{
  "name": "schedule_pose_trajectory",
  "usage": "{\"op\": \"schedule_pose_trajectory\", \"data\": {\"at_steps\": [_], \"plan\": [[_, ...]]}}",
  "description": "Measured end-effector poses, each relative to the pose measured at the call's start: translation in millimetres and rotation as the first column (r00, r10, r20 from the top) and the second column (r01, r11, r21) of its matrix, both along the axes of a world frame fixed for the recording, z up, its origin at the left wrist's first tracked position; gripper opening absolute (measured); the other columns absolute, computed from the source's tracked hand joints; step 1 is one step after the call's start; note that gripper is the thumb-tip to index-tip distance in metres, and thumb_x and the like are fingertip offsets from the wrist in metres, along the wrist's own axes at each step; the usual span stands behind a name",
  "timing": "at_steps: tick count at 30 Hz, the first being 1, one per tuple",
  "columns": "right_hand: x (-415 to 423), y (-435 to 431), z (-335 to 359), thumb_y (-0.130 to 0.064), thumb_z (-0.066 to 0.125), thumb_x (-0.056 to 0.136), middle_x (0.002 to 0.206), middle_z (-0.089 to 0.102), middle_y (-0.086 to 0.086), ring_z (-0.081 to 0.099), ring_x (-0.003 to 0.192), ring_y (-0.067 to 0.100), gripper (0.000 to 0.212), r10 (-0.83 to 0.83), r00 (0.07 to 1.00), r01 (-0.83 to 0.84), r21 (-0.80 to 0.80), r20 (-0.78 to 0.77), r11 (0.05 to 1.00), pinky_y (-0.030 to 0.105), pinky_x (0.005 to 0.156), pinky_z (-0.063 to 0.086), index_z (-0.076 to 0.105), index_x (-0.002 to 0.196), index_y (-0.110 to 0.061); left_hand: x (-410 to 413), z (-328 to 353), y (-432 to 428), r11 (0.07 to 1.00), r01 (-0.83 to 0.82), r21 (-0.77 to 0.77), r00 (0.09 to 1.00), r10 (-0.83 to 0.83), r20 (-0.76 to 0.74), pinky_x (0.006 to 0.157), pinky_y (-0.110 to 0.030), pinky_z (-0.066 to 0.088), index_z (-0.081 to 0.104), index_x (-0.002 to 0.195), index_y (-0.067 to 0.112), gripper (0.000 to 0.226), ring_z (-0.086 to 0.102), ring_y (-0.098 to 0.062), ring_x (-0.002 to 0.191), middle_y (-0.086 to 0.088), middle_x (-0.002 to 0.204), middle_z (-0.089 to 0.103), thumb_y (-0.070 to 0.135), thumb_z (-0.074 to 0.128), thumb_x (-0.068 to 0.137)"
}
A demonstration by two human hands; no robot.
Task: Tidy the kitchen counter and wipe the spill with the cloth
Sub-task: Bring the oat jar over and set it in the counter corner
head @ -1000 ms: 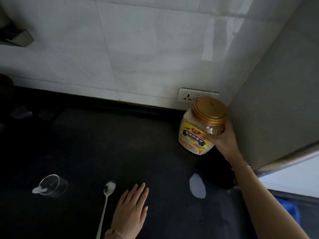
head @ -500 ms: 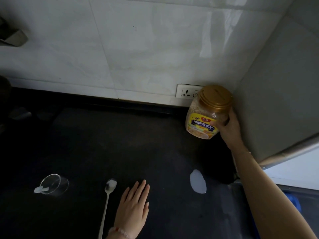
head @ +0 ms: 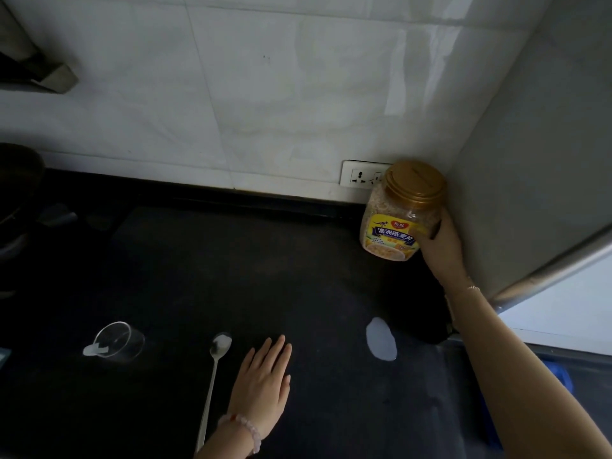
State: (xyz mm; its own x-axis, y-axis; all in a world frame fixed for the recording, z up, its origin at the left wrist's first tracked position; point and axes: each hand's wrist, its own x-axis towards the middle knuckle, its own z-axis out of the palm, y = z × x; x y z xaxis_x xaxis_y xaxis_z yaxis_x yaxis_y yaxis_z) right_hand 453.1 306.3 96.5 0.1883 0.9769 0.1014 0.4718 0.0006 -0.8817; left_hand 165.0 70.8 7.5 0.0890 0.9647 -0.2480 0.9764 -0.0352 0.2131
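Note:
An oat jar with a gold lid and a yellow label stands in the back right corner of the black counter, against the wall. My right hand grips its right side. A white milky spill lies on the counter in front of the jar. Flat on the counter near the front rests my left hand, fingers apart and holding nothing. Just left of it lies a metal spoon with white residue in its bowl. No cloth is in view.
A clear glass cup lies on its side at the front left. A wall socket sits behind the jar. A grey panel closes off the right side. Dark objects sit at the far left edge.
My right hand has carried the jar back and to the right into the corner by the socket. My left hand has stayed flat on the counter.

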Motion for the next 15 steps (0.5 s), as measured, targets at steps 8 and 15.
{"op": "schedule_pose_trajectory", "data": {"at_steps": [8, 15], "plan": [[-12, -95, 10, -0.017, 0.057, 0.089, 0.114, 0.066, 0.005, 0.06, 0.101, 0.014, 0.029, -0.001, 0.993, 0.021, -0.158, 0.122, 0.987, 0.025, 0.084, 0.044, 0.061, 0.118, -0.014, 0, 1, -1, 0.999, 0.041, 0.01, 0.995, -0.04, -0.093, 0.087, -0.033, 0.054, 0.063, 0.115, 0.026, 0.05, 0.064, -0.014, 0.108, 0.006, 0.123, 0.064, 0.04, 0.031, 0.078], [-19, -206, -29, -0.018, 0.059, 0.086, 0.092, 0.072, -0.004, 0.067, 0.087, 0.012, 0.016, 0.122, 0.975, -0.057, -0.326, 0.183, 0.944, 0.033, 0.079, 0.055, 0.068, 0.093, -0.028, 2, 5, -2, 0.998, 0.015, 0.057, 0.998, -0.011, -0.062, 0.094, -0.034, 0.048, 0.058, 0.121, 0.027, 0.042, 0.058, -0.014, 0.117, 0.007, 0.13, 0.059, 0.039, 0.051, 0.081]]}}
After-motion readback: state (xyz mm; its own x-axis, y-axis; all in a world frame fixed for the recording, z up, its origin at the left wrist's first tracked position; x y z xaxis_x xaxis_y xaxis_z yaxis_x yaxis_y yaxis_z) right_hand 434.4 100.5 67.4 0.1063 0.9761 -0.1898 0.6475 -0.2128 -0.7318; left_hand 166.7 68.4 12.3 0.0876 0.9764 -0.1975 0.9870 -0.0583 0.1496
